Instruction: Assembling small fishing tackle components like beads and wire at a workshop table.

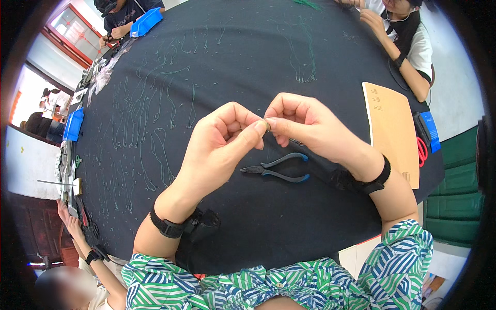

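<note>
My left hand (pixel 222 142) and my right hand (pixel 307 124) meet over the middle of the dark tablecloth, thumbs and forefingers pinched together. Between the fingertips is a tiny brownish thing (pixel 267 125), too small to name and mostly covered. Below the hands lies a pair of pliers (pixel 279 169) with grey and blue handles, its jaws pointing left and its handles spread. Partly behind my right hand, a bit of small chain or wire (pixel 295 141) shows on the cloth.
Thin green cords (pixel 139 119) lie in rows across the left of the black cloth (pixel 232 62); more cords (pixel 307 57) lie far ahead. At right are a tan notebook (pixel 395 139) and red-handled scissors (pixel 422 151). Blue bins (pixel 74 124) stand left. Other people sit around the table.
</note>
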